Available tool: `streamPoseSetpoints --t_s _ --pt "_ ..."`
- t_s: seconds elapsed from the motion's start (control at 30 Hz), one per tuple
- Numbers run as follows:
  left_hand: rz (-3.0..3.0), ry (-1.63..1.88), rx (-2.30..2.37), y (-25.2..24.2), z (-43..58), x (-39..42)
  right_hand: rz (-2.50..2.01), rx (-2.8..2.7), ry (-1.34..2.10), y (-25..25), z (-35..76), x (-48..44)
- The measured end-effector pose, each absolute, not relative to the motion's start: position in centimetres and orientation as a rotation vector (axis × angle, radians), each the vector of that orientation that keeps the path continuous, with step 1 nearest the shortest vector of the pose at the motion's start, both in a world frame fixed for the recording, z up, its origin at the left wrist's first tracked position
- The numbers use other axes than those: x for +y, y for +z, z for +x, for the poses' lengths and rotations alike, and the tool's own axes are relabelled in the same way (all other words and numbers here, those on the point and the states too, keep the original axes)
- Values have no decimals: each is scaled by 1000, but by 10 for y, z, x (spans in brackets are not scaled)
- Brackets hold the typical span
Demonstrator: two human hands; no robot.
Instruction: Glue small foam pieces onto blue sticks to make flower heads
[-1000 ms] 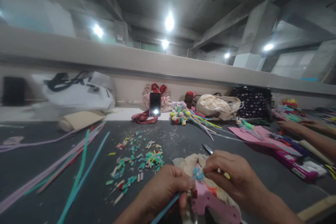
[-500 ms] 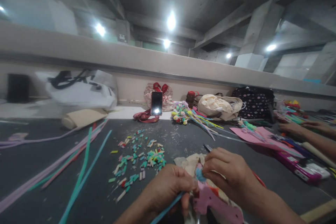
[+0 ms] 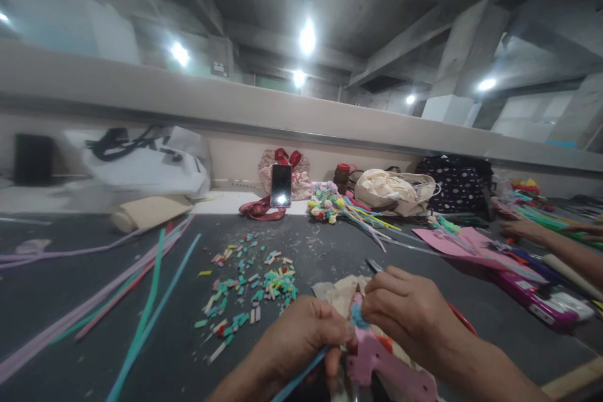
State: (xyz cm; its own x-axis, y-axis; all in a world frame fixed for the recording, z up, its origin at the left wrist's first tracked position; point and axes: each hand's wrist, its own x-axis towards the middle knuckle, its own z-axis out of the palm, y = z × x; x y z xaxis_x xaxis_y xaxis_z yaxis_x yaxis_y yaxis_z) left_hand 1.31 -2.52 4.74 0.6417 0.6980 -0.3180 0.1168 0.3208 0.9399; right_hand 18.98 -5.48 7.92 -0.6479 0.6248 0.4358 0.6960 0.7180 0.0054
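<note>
My left hand (image 3: pixel 311 333) is closed in a pinch on a blue fuzzy strip (image 3: pixel 301 374), which trails down toward the bottom edge. Close to its fingertips, a blue coil (image 3: pixel 359 315) sits at the front of a pink glue gun (image 3: pixel 377 361); whether it is wound on the nozzle, I cannot tell. My right hand (image 3: pixel 405 301) has its fingers bent together against this coil. A metal tool tip (image 3: pixel 374 265) pokes out beyond the right hand, and a red handle (image 3: pixel 464 319) shows on its other side. Crumpled beige cloth or paper (image 3: pixel 334 292) lies under the gun.
Cut strip pieces (image 3: pixel 277 282) are scattered left of my hands. Long coloured strips (image 3: pixel 151 308) lie farther left. A phone (image 3: pixel 281 185) stands at the back beside a bundle of strip flowers (image 3: pixel 325 201). At right are pink sheets (image 3: pixel 452 242) and another person's hand (image 3: pixel 522 230).
My right fingers have shifted slightly at the blue coil, and more of the gun's tip shows. The other person's hands at right have moved a little. My left hand stays nearly in place.
</note>
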Motion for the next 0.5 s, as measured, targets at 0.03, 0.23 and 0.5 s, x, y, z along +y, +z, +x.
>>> streamPoseSetpoints --t_s 0.03,0.23,0.5 --pt "1210 447 819 47 13 -25 -1018 -2520 -236 79 190 -55" --pt "1221 436 834 45 12 -23 -1010 -2513 -246 78 189 -53" --pt "1161 483 773 41 12 -24 -1039 -2278 -264 88 201 -69"
